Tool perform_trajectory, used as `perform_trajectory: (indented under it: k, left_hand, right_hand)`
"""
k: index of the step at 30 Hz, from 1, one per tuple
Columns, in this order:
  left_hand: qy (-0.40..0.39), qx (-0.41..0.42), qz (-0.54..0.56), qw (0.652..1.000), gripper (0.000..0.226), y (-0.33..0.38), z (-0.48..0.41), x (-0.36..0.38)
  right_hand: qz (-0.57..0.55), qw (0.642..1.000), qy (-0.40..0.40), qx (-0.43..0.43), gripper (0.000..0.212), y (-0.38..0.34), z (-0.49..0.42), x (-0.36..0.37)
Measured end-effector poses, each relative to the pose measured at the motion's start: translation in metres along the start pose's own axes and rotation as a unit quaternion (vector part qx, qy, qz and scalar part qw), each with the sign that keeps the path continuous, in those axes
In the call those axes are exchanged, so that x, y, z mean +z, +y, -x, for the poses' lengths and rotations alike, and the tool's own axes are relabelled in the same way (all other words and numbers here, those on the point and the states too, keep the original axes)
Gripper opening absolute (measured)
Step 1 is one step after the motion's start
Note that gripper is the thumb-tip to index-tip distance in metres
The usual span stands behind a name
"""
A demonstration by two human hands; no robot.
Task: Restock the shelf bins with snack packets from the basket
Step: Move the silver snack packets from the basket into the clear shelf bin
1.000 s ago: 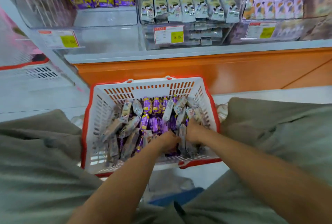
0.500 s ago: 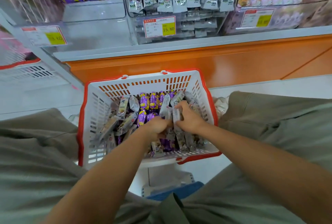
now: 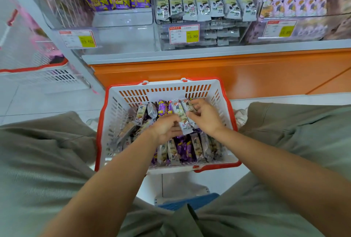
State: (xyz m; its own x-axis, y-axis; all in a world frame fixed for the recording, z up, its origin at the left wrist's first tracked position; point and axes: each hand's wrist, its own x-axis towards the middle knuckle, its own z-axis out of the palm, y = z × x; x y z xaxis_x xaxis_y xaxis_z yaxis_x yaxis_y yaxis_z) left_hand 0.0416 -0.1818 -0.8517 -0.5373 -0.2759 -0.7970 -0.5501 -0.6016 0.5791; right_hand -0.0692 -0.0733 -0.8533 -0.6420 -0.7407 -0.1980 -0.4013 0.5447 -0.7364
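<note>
basket [image 3: 171, 84] part full | l grip [image 3: 165, 128] + r grip [image 3: 206, 118] both curled round grey pkts [image 3: 180, 114] over it

Seen from above, a person's left hand [image 3: 165, 129] and right hand [image 3: 206, 118] together grip a few grey packets [image 3: 182, 117] over a white, red-rimmed basket [image 3: 167, 89] heaped with grey and purple snacks, below clear bins [image 3: 123, 20] holding similar snacks.

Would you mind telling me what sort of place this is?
Most likely a shop aisle: clear shelf bins of snack packets, price tags on their fronts, and a red-rimmed basket of stock.
</note>
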Motion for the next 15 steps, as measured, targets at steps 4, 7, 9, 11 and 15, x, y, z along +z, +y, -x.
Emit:
perform_trajectory:
  k: [4, 7, 9, 11, 15]
  left_hand:
    - [0.0, 0.009, 0.02, 1.0, 0.022, -0.0008, 0.0034, 0.0017]
    - [0.016, 0.021, 0.034, 0.999, 0.042, -0.0014, 0.0028, -0.0026]
    - [0.026, 0.025, 0.037, 0.999, 0.041, -0.0013, 0.002, -0.0062]
    - [0.028, 0.023, 0.038, 0.999, 0.032, 0.0006, 0.0028, -0.0081]
    - [0.025, 0.026, 0.053, 0.998, 0.022, 0.0075, 0.007, -0.0065]
  right_hand:
    - [-0.046, 0.999, -0.007, -0.017, 0.044, -0.0032, 0.0035, 0.0016]
    - [-0.05, 0.997, -0.033, -0.042, 0.045, -0.0044, 0.0059, 0.0026]
    - [-0.046, 0.997, -0.047, -0.048, 0.05, -0.0045, 0.0077, 0.0037]
    - [-0.054, 0.996, -0.053, -0.046, 0.052, -0.0052, 0.0086, 0.0041]
    - [-0.102, 0.992, -0.05, -0.052, 0.047, -0.007, 0.0071, 0.0041]
